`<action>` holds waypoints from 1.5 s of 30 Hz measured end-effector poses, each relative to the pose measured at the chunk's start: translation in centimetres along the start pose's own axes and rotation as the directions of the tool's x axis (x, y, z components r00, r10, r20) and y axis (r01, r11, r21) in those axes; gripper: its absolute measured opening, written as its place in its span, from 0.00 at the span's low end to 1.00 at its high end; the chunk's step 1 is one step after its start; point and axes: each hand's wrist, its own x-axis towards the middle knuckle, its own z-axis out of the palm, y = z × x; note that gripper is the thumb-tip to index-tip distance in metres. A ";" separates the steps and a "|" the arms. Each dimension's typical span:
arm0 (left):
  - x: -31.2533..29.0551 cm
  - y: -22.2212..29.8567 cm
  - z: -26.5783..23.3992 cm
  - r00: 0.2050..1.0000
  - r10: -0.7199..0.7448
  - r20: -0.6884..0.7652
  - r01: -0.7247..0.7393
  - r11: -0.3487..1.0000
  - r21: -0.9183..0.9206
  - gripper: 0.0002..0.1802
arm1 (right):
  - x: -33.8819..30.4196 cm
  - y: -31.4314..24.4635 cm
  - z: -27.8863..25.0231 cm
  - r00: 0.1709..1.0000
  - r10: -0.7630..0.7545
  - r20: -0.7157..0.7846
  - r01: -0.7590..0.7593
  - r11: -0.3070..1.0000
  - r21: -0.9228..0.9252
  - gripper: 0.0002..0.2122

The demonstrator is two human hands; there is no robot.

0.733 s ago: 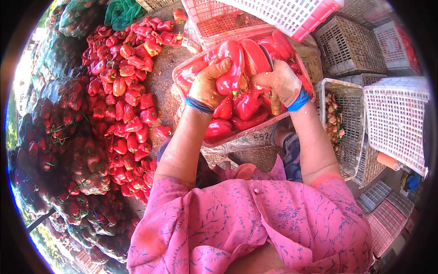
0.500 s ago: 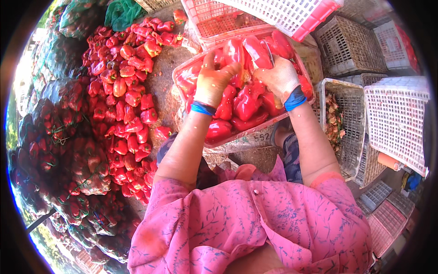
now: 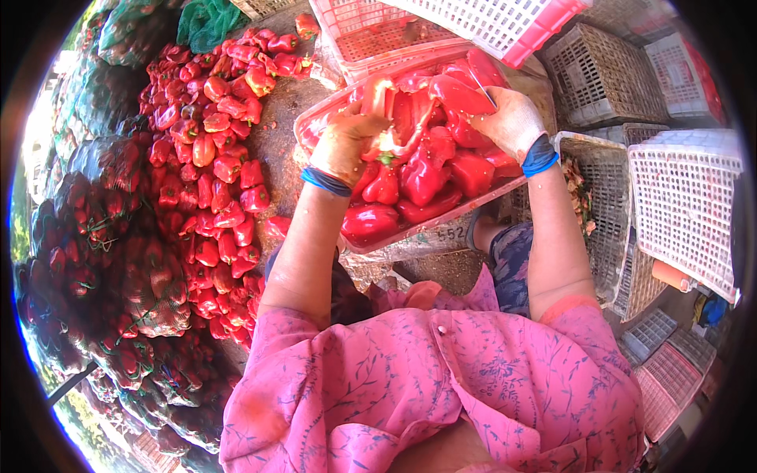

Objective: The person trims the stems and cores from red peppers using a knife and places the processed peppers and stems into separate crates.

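Observation:
My left hand (image 3: 347, 143), in a pale soiled glove with a blue band at the wrist, grips a cut-open red bell pepper (image 3: 379, 98). Its pale core and green stem (image 3: 385, 158) show beside my fingers. In my right hand (image 3: 512, 124), also gloved and banded in blue, is a knife (image 3: 490, 96), its thin blade partly hidden. A red pepper piece (image 3: 457, 95) lies against that hand's fingertips; whether I hold it too is unclear. Both hands are over a pink crate (image 3: 441, 206) heaped with cut red peppers (image 3: 426, 167).
Whole red peppers (image 3: 229, 167) are piled on the floor to the left, beside stacked net sacks (image 3: 98, 213) of peppers. Pink and white crates (image 3: 355, 39) stand at the far side. A crate (image 3: 595, 229) with trimmings and other white crates (image 3: 686, 201) line the right.
My hands have moved apart, the left nearer and leftward, the right toward the right. The pepper in between now lies opened, with its pale core and stem showing by my left hand.

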 end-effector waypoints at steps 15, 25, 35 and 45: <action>-1.9 3.9 -0.8 0.917 0.394 0.055 -0.055 -0.011 0.998 0.25 | 1.2 1.0 1.2 0.949 -0.171 -0.263 0.116 0.971 -0.210 0.15; -2.6 7.5 -7.8 0.772 0.425 -0.473 -0.386 0.904 0.183 0.07 | 4.8 2.4 5.6 0.897 -0.424 -0.124 0.368 0.872 -0.323 0.18; -0.3 5.9 -8.8 0.817 0.281 -0.504 -0.338 0.941 -0.023 0.03 | 8.8 3.9 10.9 0.842 -0.376 0.386 0.526 0.728 -0.440 0.17; 0.0 5.4 -10.4 0.839 0.291 -0.461 -0.354 0.934 -0.055 0.06 | 6.1 -5.7 10.6 0.872 -0.351 0.341 0.486 0.697 -0.526 0.12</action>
